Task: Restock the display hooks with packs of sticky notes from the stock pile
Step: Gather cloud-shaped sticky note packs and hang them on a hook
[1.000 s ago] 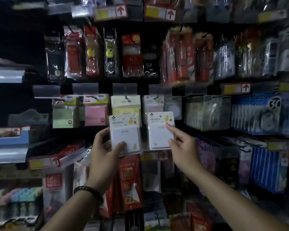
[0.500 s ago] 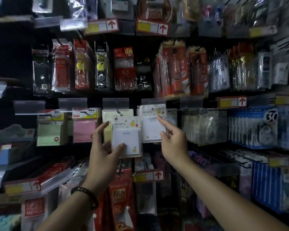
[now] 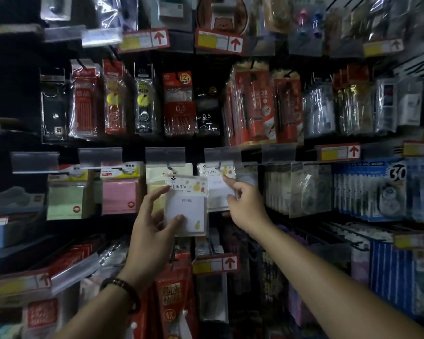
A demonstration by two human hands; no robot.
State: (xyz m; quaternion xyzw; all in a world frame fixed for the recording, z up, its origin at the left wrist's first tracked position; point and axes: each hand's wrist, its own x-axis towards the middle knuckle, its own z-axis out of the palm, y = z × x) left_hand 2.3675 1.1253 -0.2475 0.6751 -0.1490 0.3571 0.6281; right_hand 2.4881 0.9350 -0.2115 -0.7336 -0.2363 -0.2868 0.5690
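Observation:
My left hand [image 3: 152,231] grips a white sticky-note pack [image 3: 187,206] printed with fruit, thumb on its front and fingers behind its left edge. A second white pack [image 3: 217,189] hangs on a display hook [image 3: 218,165] just right of it. My right hand [image 3: 245,204] reaches up to that pack, the index finger stretched onto its upper right part and the thumb at its right edge. A yellow pack [image 3: 169,172] hangs on the hook behind the held pack. Pink [image 3: 119,192] and green [image 3: 64,194] packs hang further left.
Rows of pen and pencil packs [image 3: 179,104] hang above the sticky notes. Correction-tape packs [image 3: 367,192] fill hooks to the right. Red price tags with arrows [image 3: 216,264] and more red packs [image 3: 174,294] sit below my hands.
My right hand has lifted its white pack up and onto the hook. My left hand has raised its pack alongside, in front of the yellow pack.

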